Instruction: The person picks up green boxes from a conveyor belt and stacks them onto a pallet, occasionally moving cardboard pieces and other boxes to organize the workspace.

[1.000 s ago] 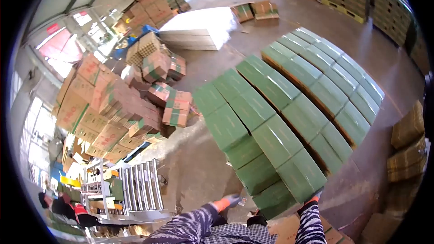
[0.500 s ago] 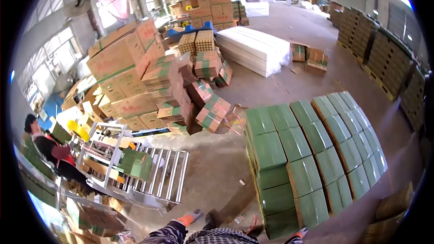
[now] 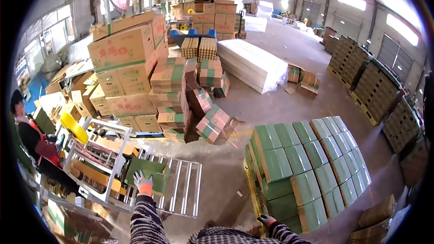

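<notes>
My left hand, in a pale glove with an orange cuff, is spread over a green carton at the outlet of a taping machine. Its fingers lie against or just above the carton; contact cannot be made out exactly. The carton rests on the metal rollers. My right hand, also gloved, hangs low beside the stacked green cartons, its fingers loosely apart and nothing visible in them. Those cartons stand in rows on a yellow-edged pallet.
A person stands at the machine's far left. Flattened cartons and large brown boxes are piled beyond the rollers. A white wrapped stack lies behind. Loaded pallets line the right side.
My left hand has moved forward and left from near my body to the carton on the rollers. My right hand has shifted left along the stack. The view has turned.
</notes>
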`<state>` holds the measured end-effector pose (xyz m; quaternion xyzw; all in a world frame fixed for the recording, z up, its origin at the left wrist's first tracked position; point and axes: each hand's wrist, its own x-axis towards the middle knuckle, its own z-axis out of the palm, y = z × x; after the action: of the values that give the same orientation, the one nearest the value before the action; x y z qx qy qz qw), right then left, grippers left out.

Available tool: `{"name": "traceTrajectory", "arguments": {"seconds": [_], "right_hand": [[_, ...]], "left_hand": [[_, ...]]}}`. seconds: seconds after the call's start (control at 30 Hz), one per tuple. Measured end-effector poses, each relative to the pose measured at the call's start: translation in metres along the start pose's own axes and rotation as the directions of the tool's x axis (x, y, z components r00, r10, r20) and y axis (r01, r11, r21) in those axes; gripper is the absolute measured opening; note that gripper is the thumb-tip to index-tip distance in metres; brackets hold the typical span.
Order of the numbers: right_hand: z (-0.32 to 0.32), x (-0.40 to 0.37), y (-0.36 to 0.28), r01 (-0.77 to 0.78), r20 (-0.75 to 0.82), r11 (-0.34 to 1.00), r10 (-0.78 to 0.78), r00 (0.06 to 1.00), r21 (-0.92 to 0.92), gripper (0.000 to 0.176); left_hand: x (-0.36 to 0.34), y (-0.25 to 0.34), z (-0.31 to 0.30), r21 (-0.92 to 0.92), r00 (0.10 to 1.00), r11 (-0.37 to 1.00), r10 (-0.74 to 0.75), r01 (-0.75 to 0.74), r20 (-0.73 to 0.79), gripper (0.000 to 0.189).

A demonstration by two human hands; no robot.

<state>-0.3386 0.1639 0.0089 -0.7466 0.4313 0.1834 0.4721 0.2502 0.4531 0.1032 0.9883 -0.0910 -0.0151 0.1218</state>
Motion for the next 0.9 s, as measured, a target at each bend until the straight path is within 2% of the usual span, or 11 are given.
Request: {"name": "traceTrajectory", "arguments": {"seconds": [0.13,0.2,0.27,0.37,0.4,0.47,0.7,0.73,0.77,0.83,0.9], "right_hand": [[0.022,0.03,-0.039,0.022,-0.032,1.0,-0.022,0.999,0.007,0.076],[0.044,0.075,-0.016,0.264,0.028,0.956,-0.262,0.965,-0.131,0.076],[0.027,0.037,-0.101,0.071,0.001,0.996,-0.071,0.997,-0.047,0.069],[0.04,0.076,-0.121,0.297,-0.025,0.95,-0.296,0.955,0.094,0.053],[0.031,0.061,-0.164,0.121,0.036,0.975,-0.13,0.991,0.187,0.052],[0.052,0.083,-0.183,0.102,-0.005,0.924,-0.107,0.994,0.369,0.055],[0.089,0.105,-0.246,-0.05,0.369,0.98,-0.026,0.929,0.194,0.062],[0.1,0.105,-0.244,-0.126,0.318,0.953,0.033,0.948,0.275,0.061],[0.112,0.112,-0.231,0.148,0.163,0.884,-0.242,0.957,0.443,0.06],[0.144,0.132,-0.213,0.002,0.054,0.335,-0.157,0.986,0.942,0.059],[0.142,0.132,-0.201,0.131,-0.074,0.347,-0.173,0.982,0.929,0.062]], "left_hand": [[0.014,-0.026,0.025,0.04,0.991,0.999,0.02,-0.026,0.133,0.088],[-0.005,-0.03,0.038,0.105,0.993,0.988,0.115,-0.118,0.031,0.091],[-0.013,-0.03,0.05,0.062,0.987,0.986,0.159,-0.156,-0.039,0.093],[-0.029,-0.014,0.049,0.086,0.987,0.984,0.151,-0.155,0.048,0.094],[-0.039,-0.005,0.044,0.067,0.985,0.985,0.151,-0.157,0.082,0.095],[-0.063,0.011,0.045,0.074,0.974,0.975,0.201,-0.21,0.108,0.096],[-0.172,0.056,0.041,0.079,0.866,0.886,0.422,-0.456,0.268,0.098],[-0.184,0.06,0.042,0.032,0.821,0.854,0.488,-0.52,0.295,0.099],[-0.19,0.06,0.042,-0.017,0.77,0.816,0.552,-0.578,0.321,0.099],[-0.188,0.055,0.043,-0.05,0.723,0.772,0.615,-0.634,0.314,0.096],[-0.179,0.041,0.045,-0.087,0.663,0.717,0.679,-0.692,0.316,0.094]]}}
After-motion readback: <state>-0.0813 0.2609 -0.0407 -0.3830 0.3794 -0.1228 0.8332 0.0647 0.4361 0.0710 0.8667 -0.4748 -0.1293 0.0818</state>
